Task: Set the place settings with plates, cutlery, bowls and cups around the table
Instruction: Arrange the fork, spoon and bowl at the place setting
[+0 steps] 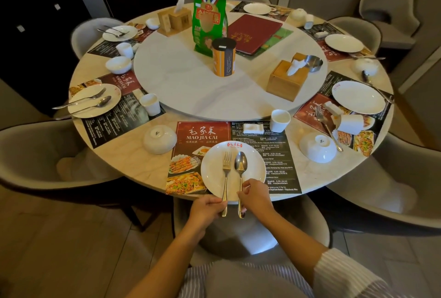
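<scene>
Fingers of the left hand pinch the fork handle; the right hand pinches the spoon. Both lie side by side on the plate, which sits on the placemat at the bench near edge.

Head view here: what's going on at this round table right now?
A person is setting the nearest place. The left hand pinches the handle of a fork and the right hand holds a spoon, both lying side by side on the white plate on a printed placemat. An upturned bowl and a cup flank it. The places on the left have cutlery on their plates; the cup at the right place lies tipped over.
</scene>
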`<state>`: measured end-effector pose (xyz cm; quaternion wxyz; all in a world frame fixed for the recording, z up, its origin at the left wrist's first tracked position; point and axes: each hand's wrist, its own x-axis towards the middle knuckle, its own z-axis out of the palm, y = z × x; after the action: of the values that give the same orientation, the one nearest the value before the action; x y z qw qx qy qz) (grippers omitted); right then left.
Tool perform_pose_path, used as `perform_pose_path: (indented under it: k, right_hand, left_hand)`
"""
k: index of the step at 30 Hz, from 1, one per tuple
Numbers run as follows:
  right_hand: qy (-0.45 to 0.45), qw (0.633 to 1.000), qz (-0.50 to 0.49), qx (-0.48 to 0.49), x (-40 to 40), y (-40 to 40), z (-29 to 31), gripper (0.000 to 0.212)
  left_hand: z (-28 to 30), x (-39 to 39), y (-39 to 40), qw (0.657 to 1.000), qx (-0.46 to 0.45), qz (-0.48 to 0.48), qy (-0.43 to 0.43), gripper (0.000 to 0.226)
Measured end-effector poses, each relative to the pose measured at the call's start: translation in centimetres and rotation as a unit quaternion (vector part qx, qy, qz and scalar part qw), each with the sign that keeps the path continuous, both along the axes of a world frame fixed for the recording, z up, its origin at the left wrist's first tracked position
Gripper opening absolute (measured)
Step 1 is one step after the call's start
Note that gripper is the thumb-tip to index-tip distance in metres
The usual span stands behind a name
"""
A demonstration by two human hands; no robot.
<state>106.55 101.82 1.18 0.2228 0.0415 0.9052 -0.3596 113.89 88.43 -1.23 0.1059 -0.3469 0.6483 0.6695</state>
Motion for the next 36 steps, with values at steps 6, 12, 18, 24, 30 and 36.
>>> perform_pose_path:
  k: [6,12,18,24,30,36]
  right_hand:
    - [0.012,1.0,0.005,-0.006,0.0,0.1,-0.2,0.028]
    - [0.018,1.0,0.003,-0.004,0.0,0.0,-0.6,0.029]
    - [0.024,1.0,-0.006,-0.002,-0.4,0.0,-0.3,0.036]
    - [0.062,0.998,0.017,-0.015,-3.1,-2.7,1.7,0.03]
    - [0.002,0.996,0.028,-0.084,-7.6,-10.0,3.9,0.008]
    - [-0.087,0.99,0.029,-0.109,-10.8,-17.1,2.2,0.021]
  left_hand:
    - [-0.5,0.0,0.0,1.0,0.018,0.007,-0.013,0.023]
    - [-0.7,-0.1,0.2,1.0,0.015,0.003,-0.025,0.025]
    - [-0.6,0.1,0.0,1.0,0.027,0.009,-0.011,0.024]
    - [0.2,-2.3,-5.2,0.995,-0.022,0.09,-0.028,0.039]
    - [2.7,-6.9,-14.2,0.98,-0.143,0.133,-0.026,0.04]
    - [2.9,-10.4,-20.7,0.962,-0.246,0.101,-0.063,0.055]
